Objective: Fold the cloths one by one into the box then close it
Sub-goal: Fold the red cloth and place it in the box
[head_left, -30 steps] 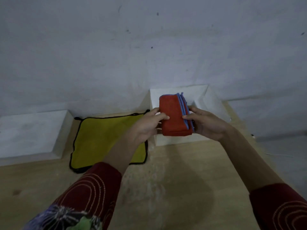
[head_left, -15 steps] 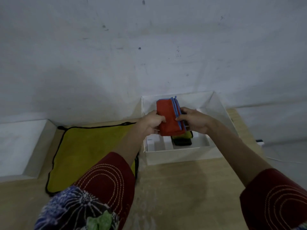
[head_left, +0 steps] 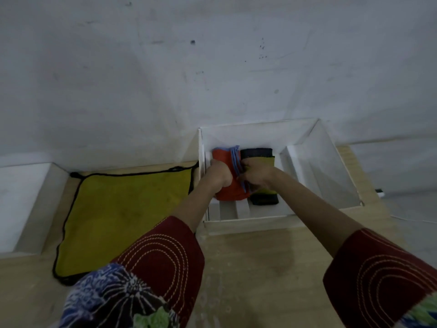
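A folded orange cloth with blue edging (head_left: 227,162) stands on edge inside the open white box (head_left: 331,162), at its left side. My left hand (head_left: 218,175) grips its left face and my right hand (head_left: 256,175) pinches its right, blue-edged side. Beside it on the right, a folded yellow and dark cloth (head_left: 262,197) lies in the box, partly under my right hand. A yellow cloth with black trim (head_left: 123,214) lies flat on the wooden table to the left of the box.
The box stands against a white wall (head_left: 212,67). A white box lid (head_left: 21,200) lies at the far left of the table. The box's right part holds a white divider (head_left: 290,162). Bare wooden table (head_left: 260,268) lies in front.
Both hands have carried the orange cloth forward and down into the box, beside the folded yellow and dark cloth. The camera has tilted down and closer.
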